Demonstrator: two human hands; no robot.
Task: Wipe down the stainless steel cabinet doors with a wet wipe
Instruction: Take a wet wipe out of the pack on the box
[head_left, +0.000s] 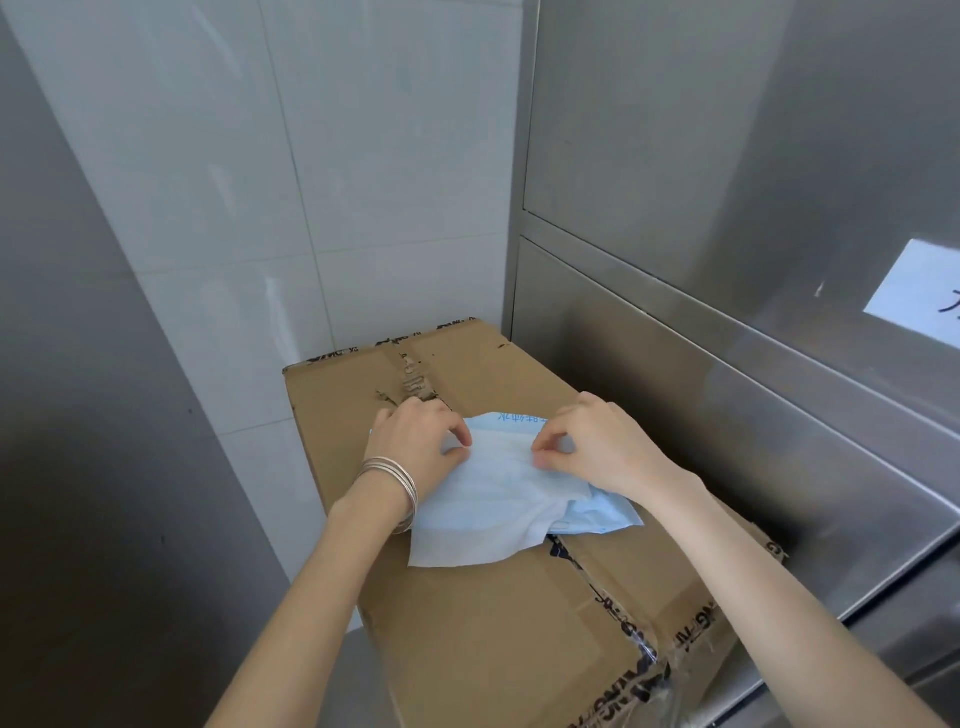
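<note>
A white wet wipe lies spread over a light blue wipe packet on top of a cardboard box. My left hand, with thin bangles on the wrist, pinches the wipe's upper left edge between thumb and forefinger. My right hand pinches the upper right edge the same way. The stainless steel cabinet doors rise to the right of the box, an upper panel above a lower one.
White wall tiles stand behind the box. A grey steel surface closes in the left side. A white paper label is stuck on the cabinet at the right. The box's top tape seam is torn.
</note>
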